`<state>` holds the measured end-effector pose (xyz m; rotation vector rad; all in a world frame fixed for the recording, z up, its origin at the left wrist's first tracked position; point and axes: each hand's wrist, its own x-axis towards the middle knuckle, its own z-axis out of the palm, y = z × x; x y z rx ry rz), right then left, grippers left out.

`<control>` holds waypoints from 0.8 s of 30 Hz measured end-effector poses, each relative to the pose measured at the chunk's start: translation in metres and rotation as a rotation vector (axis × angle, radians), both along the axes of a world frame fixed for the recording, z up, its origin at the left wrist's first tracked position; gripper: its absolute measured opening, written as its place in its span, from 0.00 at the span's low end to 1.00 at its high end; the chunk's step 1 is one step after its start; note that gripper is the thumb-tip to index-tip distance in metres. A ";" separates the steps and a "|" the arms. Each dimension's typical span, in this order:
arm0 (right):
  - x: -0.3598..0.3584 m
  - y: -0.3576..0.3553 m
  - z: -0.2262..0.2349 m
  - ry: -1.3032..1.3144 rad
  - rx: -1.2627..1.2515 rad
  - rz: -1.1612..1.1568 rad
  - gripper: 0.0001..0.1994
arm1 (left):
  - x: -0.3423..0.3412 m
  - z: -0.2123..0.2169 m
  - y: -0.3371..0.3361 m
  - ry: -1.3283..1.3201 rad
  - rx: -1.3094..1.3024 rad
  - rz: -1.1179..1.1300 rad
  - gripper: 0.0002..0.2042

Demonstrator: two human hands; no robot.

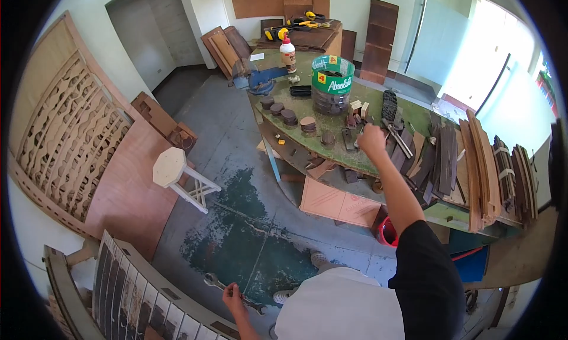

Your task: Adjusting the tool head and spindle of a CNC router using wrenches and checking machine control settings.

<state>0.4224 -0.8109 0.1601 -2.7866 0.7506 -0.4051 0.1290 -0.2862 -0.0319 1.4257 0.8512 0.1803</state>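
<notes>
Clearly, left hand (234,300) grips wrench (219,284) — green-banded tub (321,87) bears lettering (339,85).

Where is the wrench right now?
In the head view, the wrench is in the person's left hand, low and left of centre, seen between the slatted panel and the left shoe.

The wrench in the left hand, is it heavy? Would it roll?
The wrench is probably heavy for its size, since it looks like solid metal. Its long shape and wide ends suggest it would slide rather than roll.
</notes>
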 end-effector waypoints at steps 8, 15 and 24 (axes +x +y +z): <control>0.036 -0.020 -0.034 0.061 0.080 0.050 0.12 | -0.023 -0.001 -0.040 0.023 -0.003 0.078 0.04; 0.041 -0.042 -0.054 0.024 0.018 0.069 0.13 | -0.038 -0.014 -0.047 0.028 -0.075 0.188 0.04; 0.048 -0.044 -0.069 0.123 -0.304 0.235 0.17 | -0.033 0.002 -0.053 -0.071 -0.089 0.189 0.07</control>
